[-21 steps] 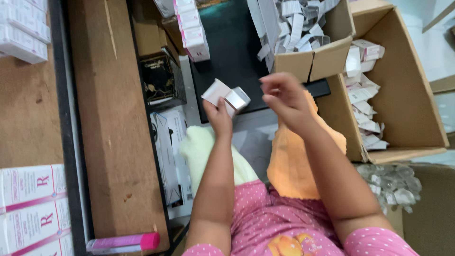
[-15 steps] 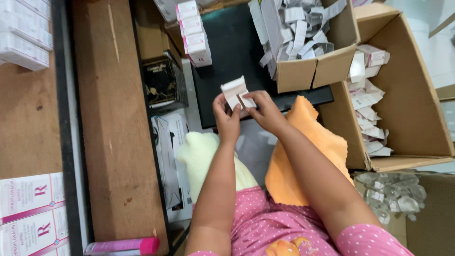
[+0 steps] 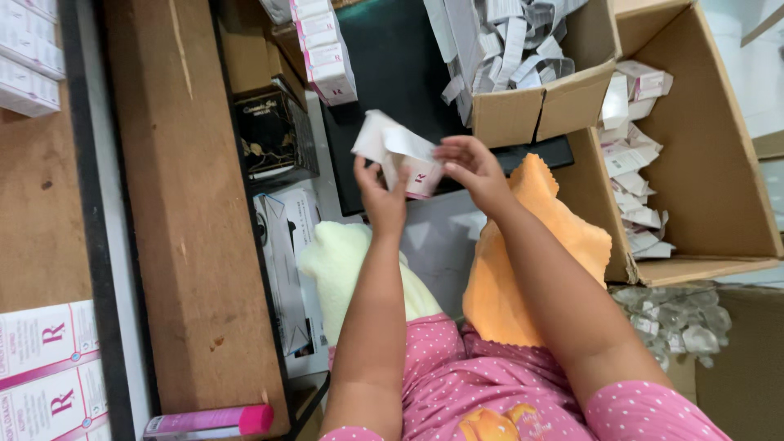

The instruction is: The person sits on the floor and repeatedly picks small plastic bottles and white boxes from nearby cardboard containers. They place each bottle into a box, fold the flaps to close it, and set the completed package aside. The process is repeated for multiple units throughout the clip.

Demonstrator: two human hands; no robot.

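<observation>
Starting nearest the camera, a pink dotted top [image 3: 490, 384] fills the bottom edge, and both bare forearms run up from it toward the middle of the view. A pale yellow cloth [image 3: 343, 261] lies under the left arm and an orange cloth [image 3: 563, 237] under the right.

Both hands meet on one small white carton [image 3: 400, 159] with a pink band. The left hand [image 3: 380, 196] comes at it from below and left, fingers closed around its lower part. The right hand [image 3: 469, 167] pinches its right end between thumb and fingertips. The carton's long axis slants from upper left to lower right, and a white flap or leaflet stands out at its upper left end; which of the two it is I cannot tell. The carton sits just beyond both hands, slightly nearer the left, held up over a dark tray [image 3: 392, 73].

Farther off, a cardboard box [image 3: 539, 110] of folded leaflets stands just right of the carton. A bigger box [image 3: 710, 163] of flat cartons lies further right. A row of like cartons [image 3: 327, 53] stands far left of the tray.
</observation>
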